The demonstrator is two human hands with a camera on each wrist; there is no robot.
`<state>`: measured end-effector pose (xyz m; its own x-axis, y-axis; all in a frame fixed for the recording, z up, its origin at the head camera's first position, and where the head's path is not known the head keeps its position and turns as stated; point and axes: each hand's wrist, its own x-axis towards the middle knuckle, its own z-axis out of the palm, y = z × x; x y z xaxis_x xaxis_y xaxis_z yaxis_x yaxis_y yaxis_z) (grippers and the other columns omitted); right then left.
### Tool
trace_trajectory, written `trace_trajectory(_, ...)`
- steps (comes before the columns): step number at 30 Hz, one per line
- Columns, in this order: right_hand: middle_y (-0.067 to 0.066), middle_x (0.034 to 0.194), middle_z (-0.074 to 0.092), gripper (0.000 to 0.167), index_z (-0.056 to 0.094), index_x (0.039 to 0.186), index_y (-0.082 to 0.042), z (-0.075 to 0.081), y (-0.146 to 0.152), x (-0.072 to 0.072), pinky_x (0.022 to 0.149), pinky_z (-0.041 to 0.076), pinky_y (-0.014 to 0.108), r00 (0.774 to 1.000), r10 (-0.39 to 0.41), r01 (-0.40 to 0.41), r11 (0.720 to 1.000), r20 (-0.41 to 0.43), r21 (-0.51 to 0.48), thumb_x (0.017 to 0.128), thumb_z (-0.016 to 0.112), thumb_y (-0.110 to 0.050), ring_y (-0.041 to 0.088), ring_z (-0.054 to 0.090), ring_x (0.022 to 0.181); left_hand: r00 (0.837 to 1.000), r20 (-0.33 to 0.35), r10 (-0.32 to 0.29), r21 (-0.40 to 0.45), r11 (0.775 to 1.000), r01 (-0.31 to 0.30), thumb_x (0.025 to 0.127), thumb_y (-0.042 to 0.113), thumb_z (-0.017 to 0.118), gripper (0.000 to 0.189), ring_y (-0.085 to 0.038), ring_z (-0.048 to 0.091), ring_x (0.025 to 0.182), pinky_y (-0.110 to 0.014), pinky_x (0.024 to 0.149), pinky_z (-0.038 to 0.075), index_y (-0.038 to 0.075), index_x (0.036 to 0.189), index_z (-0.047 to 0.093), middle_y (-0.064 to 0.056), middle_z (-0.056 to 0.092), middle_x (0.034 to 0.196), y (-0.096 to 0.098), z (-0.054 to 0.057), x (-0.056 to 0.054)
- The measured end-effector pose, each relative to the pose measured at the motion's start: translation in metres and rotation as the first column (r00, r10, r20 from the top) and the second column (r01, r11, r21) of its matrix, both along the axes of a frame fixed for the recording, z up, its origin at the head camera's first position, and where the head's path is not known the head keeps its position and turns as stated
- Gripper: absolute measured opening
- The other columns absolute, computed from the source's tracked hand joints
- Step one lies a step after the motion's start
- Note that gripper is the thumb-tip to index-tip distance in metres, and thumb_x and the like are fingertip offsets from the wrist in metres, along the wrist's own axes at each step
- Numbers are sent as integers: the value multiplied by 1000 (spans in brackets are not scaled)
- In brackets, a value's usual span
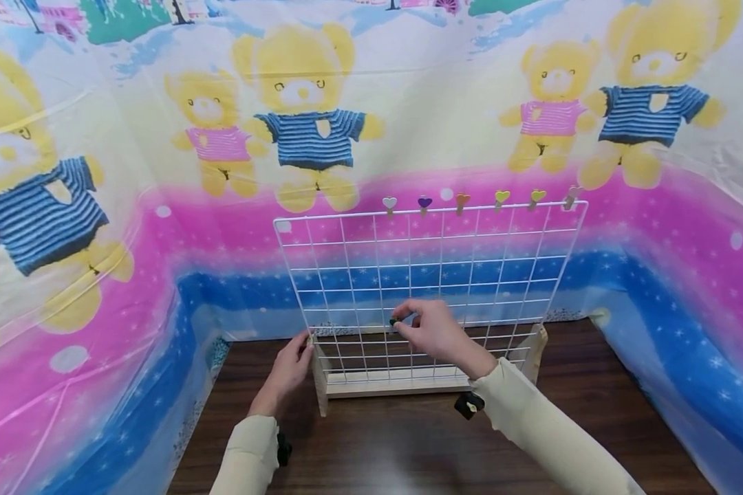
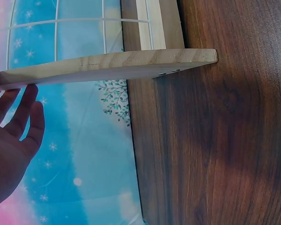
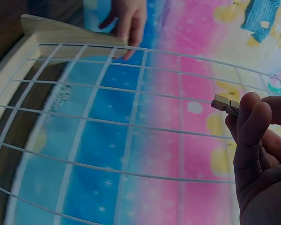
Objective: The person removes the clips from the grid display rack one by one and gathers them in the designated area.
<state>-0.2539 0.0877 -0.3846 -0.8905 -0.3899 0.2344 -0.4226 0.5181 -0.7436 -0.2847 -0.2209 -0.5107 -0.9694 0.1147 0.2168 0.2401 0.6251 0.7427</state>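
Note:
A small wooden clothespin [image 3: 220,104] is pinched between the thumb and fingers of my right hand [image 1: 436,331]. Its jaw end points out past the fingertips, and a dark green part [image 1: 393,321] shows in the head view. That hand is in front of the white wire grid [image 1: 347,271], left of its middle. My left hand [image 1: 289,369] grips the upper end of the left wooden side piece [image 2: 103,62], thumb on one face and fingers on the other. The grid stands upright in its wooden base [image 1: 396,390].
Along the grid's top wire sit several heart clips: white [image 1: 389,203], purple [image 1: 424,203], orange [image 1: 463,201], yellow [image 1: 501,198] and a pale one [image 1: 572,197] near the right corner. Beneath is a dark wood table [image 1: 402,447]. A bear-print cloth [image 1: 433,89] surrounds it.

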Motion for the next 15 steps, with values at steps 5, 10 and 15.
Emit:
trace_trajectory(5, 1, 86, 66, 15, 68, 105, -13, -25, 2, -1, 45, 46, 30, 999, 48, -48, 999, -2, -10, 92, 62, -14, 16, 57, 49, 1000, 7, 1, 4, 1000, -1, 101, 12, 44, 40, -35, 50, 118, -51, 90, 43, 7, 141, 44, -22, 45, 137, 1, 0, 0)
trace_trajectory(10, 1, 85, 66, 16, 69, 106, -9, -51, 1, 0, 48, 47, 29, 997, 83, -83, 997, -1, -1, 92, 62, -12, 15, 57, 50, 1000, 24, 1, 11, 1000, -2, 102, 13, 44, 40, -35, 49, 119, -51, 91, 42, 8, 142, 42, -21, 44, 139, 1, 0, 0)
trace_trajectory(15, 2, 89, 67, 16, 70, 106, -8, -73, -3, 2, 47, 47, 28, 994, 105, -106, 994, 33, 18, 91, 63, -11, 14, 58, 51, 1000, 27, 1, 8, 1000, -1, 102, 14, 44, 41, -35, 49, 119, -51, 90, 42, 8, 143, 42, -21, 44, 139, 0, 0, 0)
